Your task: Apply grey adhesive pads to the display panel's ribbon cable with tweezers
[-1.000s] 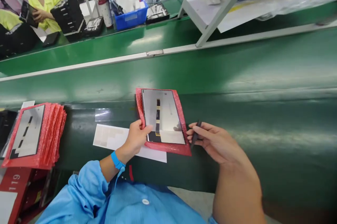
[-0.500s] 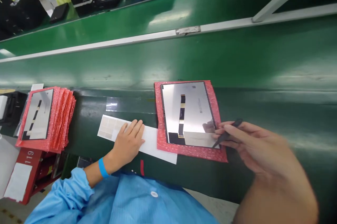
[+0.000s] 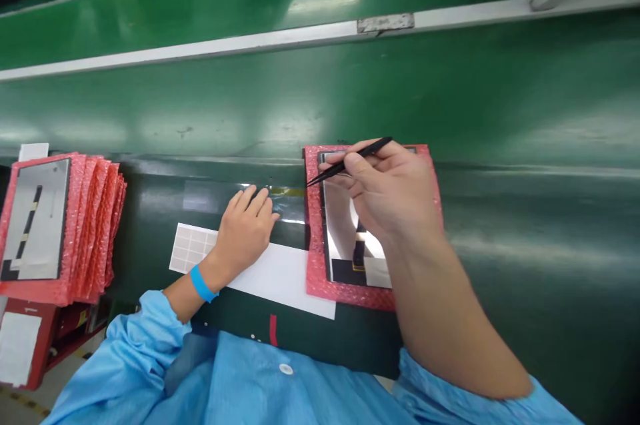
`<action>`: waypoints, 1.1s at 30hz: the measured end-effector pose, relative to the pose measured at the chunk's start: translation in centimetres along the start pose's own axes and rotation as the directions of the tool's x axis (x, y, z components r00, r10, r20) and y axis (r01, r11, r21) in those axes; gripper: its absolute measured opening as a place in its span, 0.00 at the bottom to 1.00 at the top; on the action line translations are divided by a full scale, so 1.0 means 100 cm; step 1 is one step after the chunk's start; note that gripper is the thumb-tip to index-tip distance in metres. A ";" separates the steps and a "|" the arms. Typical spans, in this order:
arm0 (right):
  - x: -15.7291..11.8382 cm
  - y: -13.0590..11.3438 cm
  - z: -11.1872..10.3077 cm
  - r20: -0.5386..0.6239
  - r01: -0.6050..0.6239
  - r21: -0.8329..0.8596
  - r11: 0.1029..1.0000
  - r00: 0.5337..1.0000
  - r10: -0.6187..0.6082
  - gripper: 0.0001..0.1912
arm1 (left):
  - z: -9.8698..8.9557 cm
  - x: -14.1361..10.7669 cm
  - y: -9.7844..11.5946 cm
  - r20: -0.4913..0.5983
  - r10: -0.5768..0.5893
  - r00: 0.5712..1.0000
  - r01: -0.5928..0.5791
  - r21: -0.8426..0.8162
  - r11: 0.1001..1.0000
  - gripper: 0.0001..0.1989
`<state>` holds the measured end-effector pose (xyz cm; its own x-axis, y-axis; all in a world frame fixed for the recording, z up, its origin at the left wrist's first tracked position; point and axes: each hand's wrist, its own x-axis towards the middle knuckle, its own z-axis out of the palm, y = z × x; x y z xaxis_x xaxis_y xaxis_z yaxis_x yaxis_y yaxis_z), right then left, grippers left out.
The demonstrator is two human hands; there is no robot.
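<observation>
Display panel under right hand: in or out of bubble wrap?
Out: the display panel lies on the pink bubble wrap, its reflective back uncovered.

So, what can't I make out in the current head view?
All in the head view:
Centre display panel: right part hidden behind the right hand.
Black tweezers: tips too small to show whether they grip anything.
White sheet: part covered by the left hand.
Red bubble-wrap stack: cut off by the left edge.

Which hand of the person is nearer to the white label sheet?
The left hand: it extends across the white label sheet, fingers past its far edge. The right hand is farther off to the right, over the display panel, holding black tweezers.
</observation>
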<state>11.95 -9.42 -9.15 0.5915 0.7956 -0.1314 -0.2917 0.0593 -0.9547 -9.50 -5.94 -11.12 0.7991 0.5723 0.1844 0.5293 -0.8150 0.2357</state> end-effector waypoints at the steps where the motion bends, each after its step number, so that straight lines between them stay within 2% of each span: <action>1: 0.000 0.002 0.003 0.010 0.005 -0.011 1.000 1.000 -0.004 0.19 | -0.001 -0.004 -0.002 -0.018 -0.021 1.000 0.021 -0.009 1.000 0.14; 5: -0.004 0.013 0.016 0.046 -0.021 -0.088 0.996 0.999 0.025 0.19 | -0.004 -0.007 -0.007 -0.060 -0.100 0.993 0.096 -0.062 0.993 0.13; 11: -0.011 0.019 0.025 0.031 0.021 -0.231 0.973 0.999 -0.014 0.09 | 0.000 0.005 -0.009 -0.063 -0.158 0.985 0.143 -0.197 0.970 0.18; 20: -0.011 0.022 0.024 0.004 0.068 -0.304 0.950 0.998 -0.070 0.04 | 0.003 0.006 -0.008 -0.060 -0.141 0.988 0.126 -0.213 0.969 0.17; 28: -0.011 0.026 0.023 0.004 0.122 -0.342 0.932 0.992 -0.129 0.06 | 0.003 0.006 -0.006 -0.052 -0.152 0.987 0.138 -0.208 0.968 0.16; 33: -0.011 0.025 0.023 0.013 0.103 -0.348 0.932 0.994 -0.105 0.07 | 0.003 0.007 -0.007 -0.056 -0.151 0.987 0.137 -0.203 0.970 0.16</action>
<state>8.84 -8.74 -10.73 0.6091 0.7926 -0.0271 0.0506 -0.0729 -0.9961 -9.19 -5.02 -11.47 0.6925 0.6933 0.1995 0.5651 -0.6932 0.4473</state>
